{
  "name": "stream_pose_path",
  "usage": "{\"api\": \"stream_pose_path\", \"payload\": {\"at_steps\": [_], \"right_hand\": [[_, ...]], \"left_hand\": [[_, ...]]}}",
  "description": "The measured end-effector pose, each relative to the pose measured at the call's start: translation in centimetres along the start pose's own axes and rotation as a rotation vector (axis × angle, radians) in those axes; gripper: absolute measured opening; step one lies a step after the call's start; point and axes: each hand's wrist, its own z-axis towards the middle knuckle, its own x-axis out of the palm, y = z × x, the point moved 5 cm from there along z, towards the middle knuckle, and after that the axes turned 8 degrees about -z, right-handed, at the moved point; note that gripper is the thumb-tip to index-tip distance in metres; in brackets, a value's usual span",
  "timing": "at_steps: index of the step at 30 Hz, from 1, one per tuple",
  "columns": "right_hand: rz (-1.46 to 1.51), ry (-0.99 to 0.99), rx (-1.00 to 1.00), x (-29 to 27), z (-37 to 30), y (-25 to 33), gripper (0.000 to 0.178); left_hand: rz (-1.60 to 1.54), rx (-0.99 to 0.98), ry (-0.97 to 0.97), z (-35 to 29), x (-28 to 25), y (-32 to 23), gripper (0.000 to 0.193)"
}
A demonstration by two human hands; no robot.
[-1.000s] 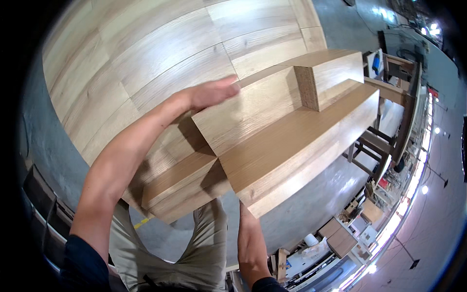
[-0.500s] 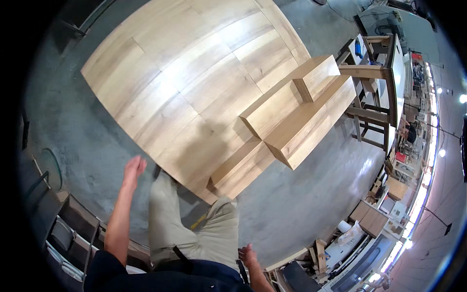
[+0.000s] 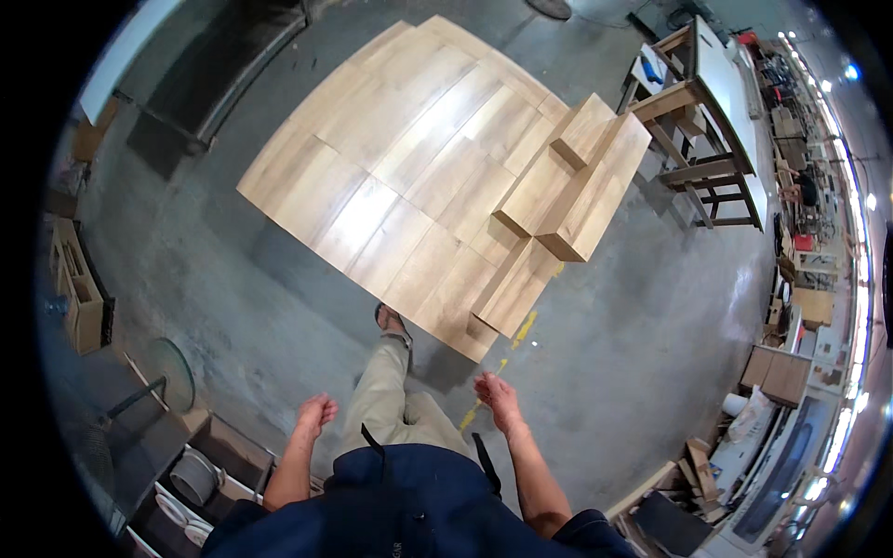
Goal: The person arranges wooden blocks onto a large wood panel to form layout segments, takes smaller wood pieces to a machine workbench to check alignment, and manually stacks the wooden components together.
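A large wood-plank panel (image 3: 372, 223) with a pale, glossy grain lies low in front of me. Open box-like wooden shelves (image 3: 581, 191) step along its right side. My left hand (image 3: 318, 411) hangs near my left thigh, fingers loosely curled, with nothing in it. Beyond the panel's near corner, on the floor side, my right hand (image 3: 498, 391) is held forward with bent fingers and holds nothing visible. Neither hand touches the panel. My left foot (image 3: 393, 321) in a sandal is at the panel's near edge.
A wooden-framed workbench (image 3: 707, 112) stands at the far right, a blue tool on its lower board. Yellow tape (image 3: 526, 327) marks the grey floor. At lower left are a round glass disc (image 3: 172, 374) and dark bins; cluttered shelving lines the right.
I have moved back, so the panel now appears smaller and farther away. My right hand has come up and forward from beside my hip; my left hand is nearer my body.
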Motion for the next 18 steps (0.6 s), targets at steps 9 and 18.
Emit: {"api": "stream_pose_path", "payload": {"at_steps": [9,18], "right_hand": [[-0.045,-0.1,-0.015,-3.3,-3.0,-15.9,0.036],[0.227,-0.158,0.258,-2.3,-6.2,-32.1,0.03]], "left_hand": [[0.046,0.367,0.256,-7.1,3.4,-10.2,0.028],[-0.006,0.041,-0.032,0.7,-18.8,2.2,0.027]]}}
